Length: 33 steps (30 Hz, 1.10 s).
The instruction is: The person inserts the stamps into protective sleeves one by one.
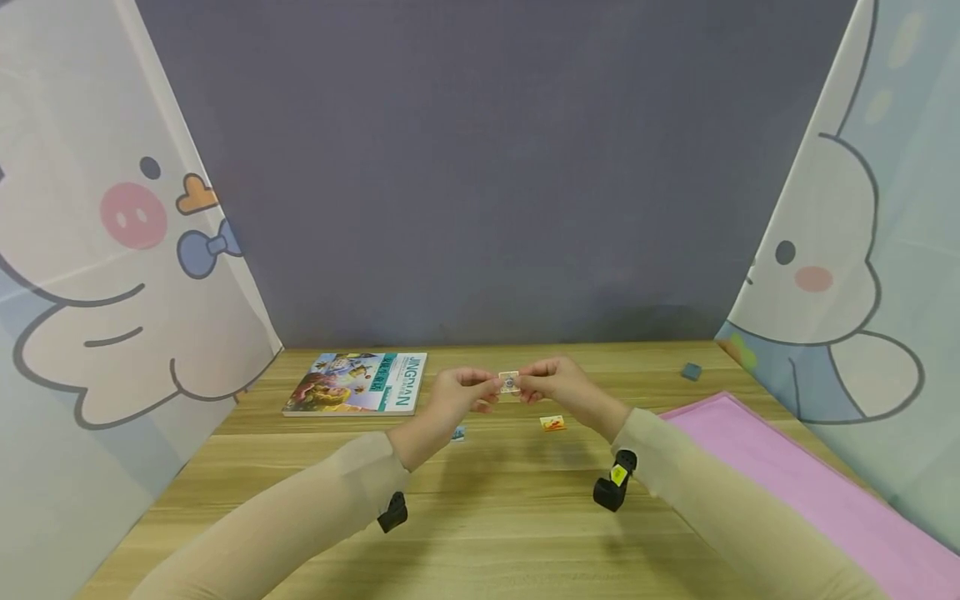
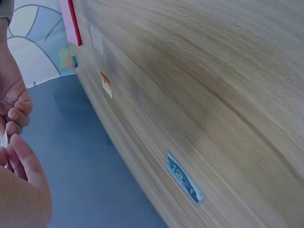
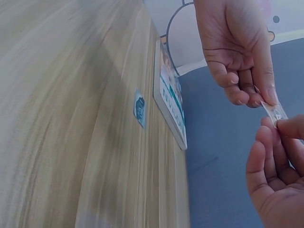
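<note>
Raised over the table, a small stamp-like card (image 1: 509, 382) with a pale border and a blue-grey design is stretched between both hands. My left hand (image 1: 456, 395) pinches its left edge with thumb and fingers. The opposite edge is pinched by my right hand (image 1: 561, 385). Seen from the right wrist, the card (image 3: 274, 113) looks thin, with a glossy, see-through margin. Below the hands lie a blue stamp-like card (image 2: 183, 176) and a yellow-orange one (image 1: 552, 423). A clear, faint rectangular piece (image 2: 97, 39) lies near the orange one.
A picture book (image 1: 356, 384) lies at the back left of the wooden table (image 1: 495, 533). On the right is a pink mat (image 1: 772, 458) with a raised edge. A small blue-grey block (image 1: 691, 372) sits at the back right, before the dark back panel (image 1: 487, 167).
</note>
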### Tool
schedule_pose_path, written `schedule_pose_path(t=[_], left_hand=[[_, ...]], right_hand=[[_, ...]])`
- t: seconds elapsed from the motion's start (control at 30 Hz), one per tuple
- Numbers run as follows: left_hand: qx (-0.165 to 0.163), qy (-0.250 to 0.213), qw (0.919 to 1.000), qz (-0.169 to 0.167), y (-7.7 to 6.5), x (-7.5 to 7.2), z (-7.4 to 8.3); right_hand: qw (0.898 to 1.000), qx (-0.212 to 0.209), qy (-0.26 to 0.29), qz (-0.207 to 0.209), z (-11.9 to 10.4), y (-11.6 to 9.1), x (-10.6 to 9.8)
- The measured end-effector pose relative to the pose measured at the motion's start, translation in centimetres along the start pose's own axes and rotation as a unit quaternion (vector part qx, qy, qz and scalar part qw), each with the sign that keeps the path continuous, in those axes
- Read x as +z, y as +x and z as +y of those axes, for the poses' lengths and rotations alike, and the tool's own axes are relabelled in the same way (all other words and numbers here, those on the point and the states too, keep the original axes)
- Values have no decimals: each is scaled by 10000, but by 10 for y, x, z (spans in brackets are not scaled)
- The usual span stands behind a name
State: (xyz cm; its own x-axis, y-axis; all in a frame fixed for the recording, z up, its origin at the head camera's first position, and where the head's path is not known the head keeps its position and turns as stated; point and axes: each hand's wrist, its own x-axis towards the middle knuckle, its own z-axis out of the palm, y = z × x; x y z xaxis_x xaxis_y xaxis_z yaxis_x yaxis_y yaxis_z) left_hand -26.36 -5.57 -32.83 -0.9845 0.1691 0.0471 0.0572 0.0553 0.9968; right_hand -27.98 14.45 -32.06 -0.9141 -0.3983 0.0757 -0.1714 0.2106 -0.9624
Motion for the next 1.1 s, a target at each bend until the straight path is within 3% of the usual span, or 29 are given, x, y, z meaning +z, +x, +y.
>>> schedule_pose_path(t=[0.47, 1.1], left_hand=[[138, 43, 9998, 96, -1, 2, -1], [283, 15, 9994, 216, -2, -3, -2]], right_hand=[[9991, 37, 11, 411, 0, -1, 6], [9991, 136, 169, 369, 4, 1, 2]])
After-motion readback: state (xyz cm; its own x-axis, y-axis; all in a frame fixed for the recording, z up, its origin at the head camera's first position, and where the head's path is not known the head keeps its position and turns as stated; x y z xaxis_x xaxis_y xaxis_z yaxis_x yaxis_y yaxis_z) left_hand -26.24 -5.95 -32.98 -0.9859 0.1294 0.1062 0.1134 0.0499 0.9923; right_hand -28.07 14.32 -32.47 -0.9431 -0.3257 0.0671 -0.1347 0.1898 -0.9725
